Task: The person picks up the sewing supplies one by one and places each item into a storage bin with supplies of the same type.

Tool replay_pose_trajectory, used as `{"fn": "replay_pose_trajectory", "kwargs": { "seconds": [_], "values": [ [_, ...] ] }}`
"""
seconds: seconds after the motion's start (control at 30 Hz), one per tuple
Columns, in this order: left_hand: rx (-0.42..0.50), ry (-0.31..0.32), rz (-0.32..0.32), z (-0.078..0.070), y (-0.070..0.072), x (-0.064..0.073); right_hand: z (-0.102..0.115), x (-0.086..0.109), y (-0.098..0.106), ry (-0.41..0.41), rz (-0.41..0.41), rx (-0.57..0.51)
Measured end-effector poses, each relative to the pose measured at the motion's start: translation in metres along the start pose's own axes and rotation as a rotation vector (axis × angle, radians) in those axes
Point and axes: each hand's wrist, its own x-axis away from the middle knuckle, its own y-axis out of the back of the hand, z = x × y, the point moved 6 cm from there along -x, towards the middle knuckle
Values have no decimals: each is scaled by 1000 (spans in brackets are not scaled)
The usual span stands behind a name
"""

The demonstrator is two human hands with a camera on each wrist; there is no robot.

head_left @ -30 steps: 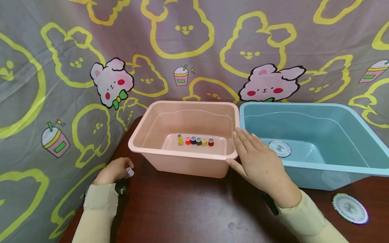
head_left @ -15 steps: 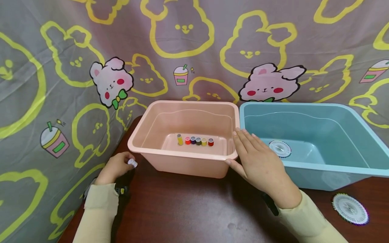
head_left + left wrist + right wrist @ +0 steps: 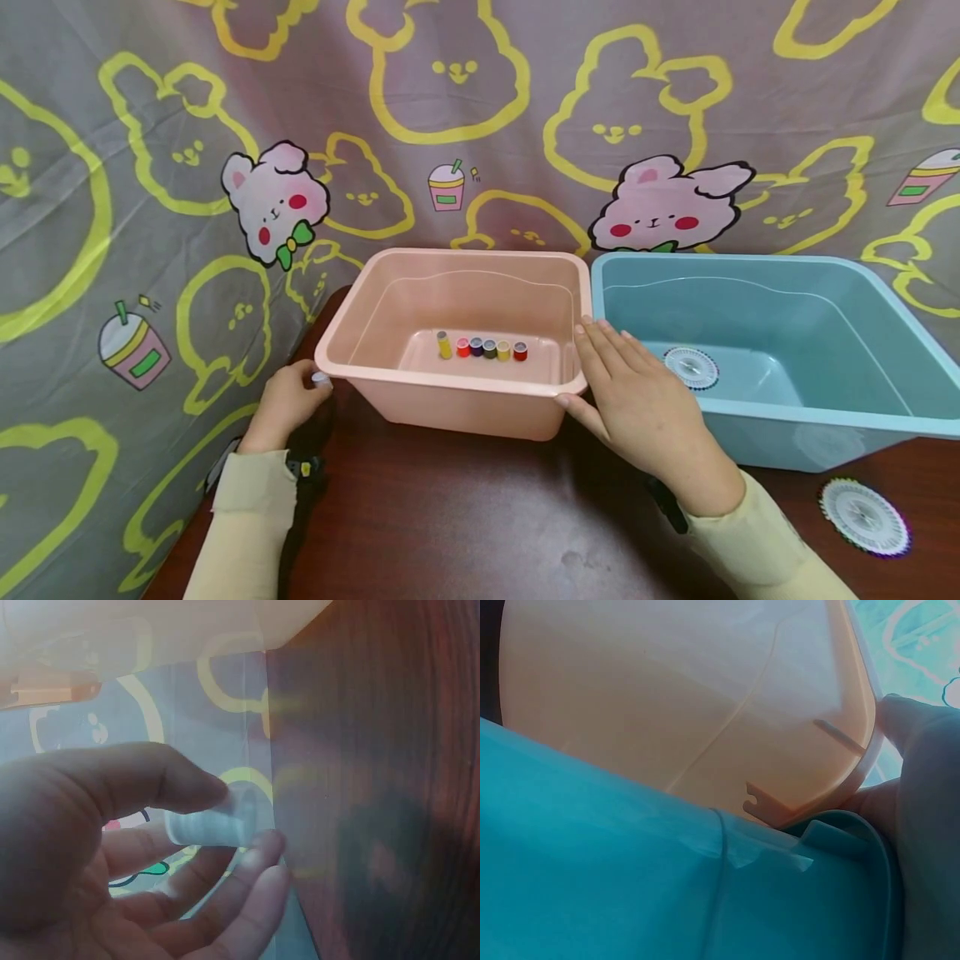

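My left hand (image 3: 288,402) pinches a small white thread spool (image 3: 206,826) between thumb and fingers, just outside the front left corner of the pink basin (image 3: 457,382). With straight fingers, my right hand (image 3: 645,408) rests on that basin's right rim, where it meets the blue basin (image 3: 825,412). Inside the pink basin stands a row of small thread spools, among them a taller yellow spool (image 3: 445,345), a bright red spool (image 3: 463,347) and a dark red spool (image 3: 521,351). In the right wrist view, both basins appear from below, and part of the right hand shows at the edge.
A round white wheel of pins (image 3: 691,368) lies in the blue basin. Another pin wheel (image 3: 865,516) is on the dark brown table (image 3: 450,517) at right, in front of that basin. A patterned grey curtain (image 3: 510,200) hangs behind and to the left.
My left hand has moved forward with the white thread spool, from the table's left side to the pink basin's front left corner. The right hand has stayed on the rim.
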Motion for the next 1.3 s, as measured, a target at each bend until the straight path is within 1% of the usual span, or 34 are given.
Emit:
{"fn": "replay_pose_trajectory", "kwargs": {
  "seconds": [0.2, 0.3, 0.37, 0.47, 0.63, 0.8, 0.9, 1.03, 1.13, 1.23, 1.3],
  "values": [
    [41, 54, -34, 1, 2, 0, 0, 0, 1, 6, -24, -2],
    [54, 62, -63, 0, 3, 0, 0, 0, 1, 7, -29, -1],
    [55, 57, -85, 0, 4, 0, 0, 1, 1, 9, -28, 0],
    [71, 37, -133, -2, 7, 0, 0, 1, 1, 10, -29, -1],
    [132, 21, -217, -3, 13, -1, 0, 0, 1, 11, -26, -1],
    [209, 22, -248, -4, 18, -4, 0, 0, 1, 10, -18, -1],
    [250, 47, -260, -4, 21, -6, 0, 0, 1, 5, -4, 0],
    [306, 112, -275, -1, 25, -7, 0, 0, 0, -3, 19, 4],
    [357, 150, -285, 0, 27, -6, 0, -1, 0, -4, 21, 3],
    [391, 170, -285, -1, 30, -5, 0, -1, 0, -4, 16, 3],
    [398, 180, -280, -4, 33, -4, -1, -1, 1, -4, 11, 2]
  ]
}}
